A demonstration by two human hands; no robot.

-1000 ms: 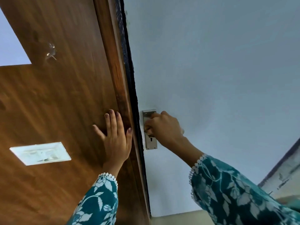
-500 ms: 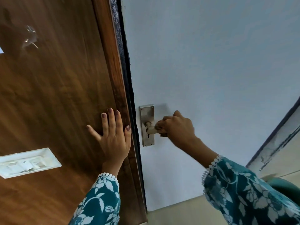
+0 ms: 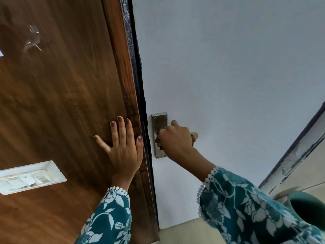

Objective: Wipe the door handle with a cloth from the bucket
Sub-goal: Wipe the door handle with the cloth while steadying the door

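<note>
While right hand grips, door handle points right.

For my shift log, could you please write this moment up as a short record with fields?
left hand: flat on the brown wood panel, fingers spread
right hand: closed around the door handle
cloth: cannot tell, hidden if in the fist
backplate: metal, on the pale door
bucket: teal, lower right, partly in view
switch plate: white, on the wood panel
</note>
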